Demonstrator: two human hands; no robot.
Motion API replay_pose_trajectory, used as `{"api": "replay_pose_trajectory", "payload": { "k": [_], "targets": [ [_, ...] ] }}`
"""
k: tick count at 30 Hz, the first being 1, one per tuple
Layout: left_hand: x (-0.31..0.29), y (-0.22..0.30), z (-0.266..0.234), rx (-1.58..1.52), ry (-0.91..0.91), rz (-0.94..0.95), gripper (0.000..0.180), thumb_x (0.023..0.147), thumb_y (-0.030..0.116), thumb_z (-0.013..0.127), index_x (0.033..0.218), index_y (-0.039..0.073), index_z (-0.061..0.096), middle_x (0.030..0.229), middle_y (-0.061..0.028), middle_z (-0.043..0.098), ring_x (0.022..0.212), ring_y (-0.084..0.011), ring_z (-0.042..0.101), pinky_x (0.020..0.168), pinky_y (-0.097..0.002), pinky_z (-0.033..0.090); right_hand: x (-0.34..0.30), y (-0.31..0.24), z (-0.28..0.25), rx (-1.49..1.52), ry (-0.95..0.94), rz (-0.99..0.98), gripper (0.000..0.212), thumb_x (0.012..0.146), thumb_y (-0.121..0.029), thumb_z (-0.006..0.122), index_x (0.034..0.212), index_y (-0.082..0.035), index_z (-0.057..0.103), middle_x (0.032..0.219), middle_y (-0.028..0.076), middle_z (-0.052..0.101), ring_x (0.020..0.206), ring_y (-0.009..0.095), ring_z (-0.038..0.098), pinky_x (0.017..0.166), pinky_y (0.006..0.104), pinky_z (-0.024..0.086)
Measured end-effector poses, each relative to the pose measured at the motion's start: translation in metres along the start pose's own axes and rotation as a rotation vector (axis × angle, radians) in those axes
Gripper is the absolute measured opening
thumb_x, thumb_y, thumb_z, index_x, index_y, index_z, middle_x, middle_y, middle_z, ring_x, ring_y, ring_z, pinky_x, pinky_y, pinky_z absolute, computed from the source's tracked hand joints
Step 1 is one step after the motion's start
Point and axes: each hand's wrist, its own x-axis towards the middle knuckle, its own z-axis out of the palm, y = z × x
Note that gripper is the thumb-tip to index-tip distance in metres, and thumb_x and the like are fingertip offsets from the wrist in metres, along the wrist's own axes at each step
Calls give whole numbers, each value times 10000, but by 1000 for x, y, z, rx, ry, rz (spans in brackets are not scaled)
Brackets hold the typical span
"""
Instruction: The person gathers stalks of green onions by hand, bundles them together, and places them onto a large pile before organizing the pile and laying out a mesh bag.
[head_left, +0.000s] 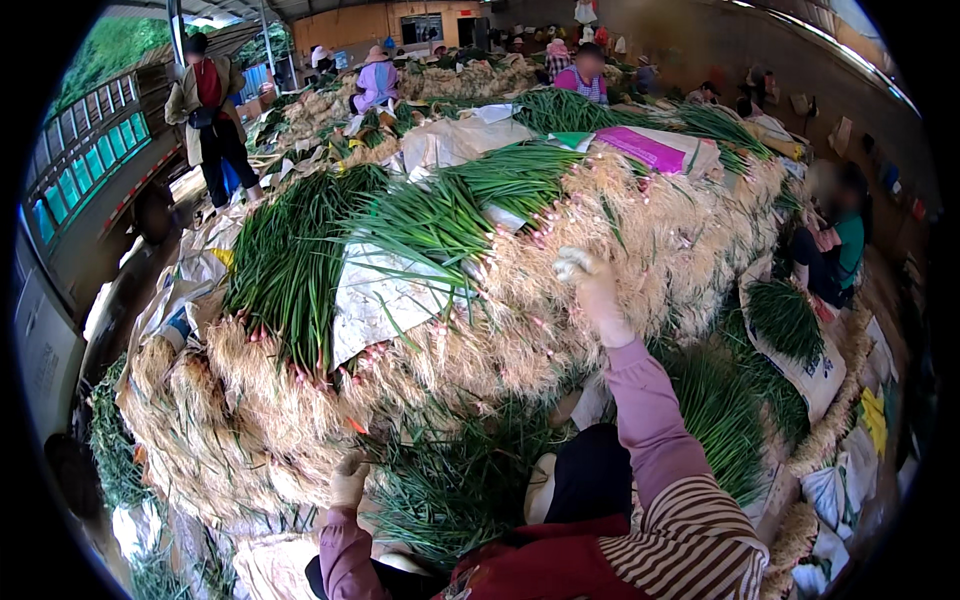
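My right hand (588, 282), in a pale glove, reaches out over the shaggy tan roots (640, 230) of a big heap of green onions. Its fingers look curled together; whatever is in them, if anything, is too small to make out. Lower down, my left hand (349, 482), also gloved, is closed beside the front of the heap, next to loose green leaves (460, 485). What it holds is hidden. Bundles of green onions (300, 250) with pinkish bulbs lie on top at the left, and another bunch (435, 225) rests by a white sack (385, 300).
More green onions (720, 405) lie to my right, near a sack bearing a bunch (790, 320). A person in green (850, 245) sits at the far right. Others sit behind the heap, one in purple (377, 85). Someone stands (210, 120) near a truck (95, 150) at left.
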Motion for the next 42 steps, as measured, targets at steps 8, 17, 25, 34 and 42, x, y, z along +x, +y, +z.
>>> {"api": "replay_pose_trajectory", "payload": {
  "k": [8,17,25,34,42],
  "targets": [
    [8,26,15,14,7,-1,308,803,45,624,1102,-19,586,969,-59,649,871,-124,602,781,-246,477,59,-11,83,-470,-133,-313,351,825,-65,584,1160,27,533,1077,157,602,1006,261,562,897,332,416],
    [112,146,113,-872,-76,-208,401,910,162,488,1274,13,407,1178,-100,542,1054,-225,544,908,-362,422,51,47,213,-1297,-278,-425,920,708,-441,664,1417,-87,195,1454,170,189,1326,349,198,1071,525,114],
    [177,134,130,-1362,226,-279,369,889,346,520,1149,88,478,1113,-47,527,826,-155,525,704,-282,427,113,39,199,-1607,-342,-189,806,739,-378,645,1404,-143,254,1427,142,281,1262,373,327,1004,511,280],
    [206,219,111,-651,96,40,242,911,236,464,740,75,524,660,-38,562,552,-140,532,525,-245,414,128,37,189,-1642,-341,-83,875,702,-391,689,1410,-148,236,1420,152,295,1247,354,361,976,486,326],
    [198,285,99,-265,-109,531,236,913,180,525,907,-34,626,678,-49,624,569,-88,540,548,-217,441,134,32,190,-1453,-301,-22,825,693,-282,685,1396,-154,271,1410,147,318,1258,352,347,979,498,314]
  ]
}}
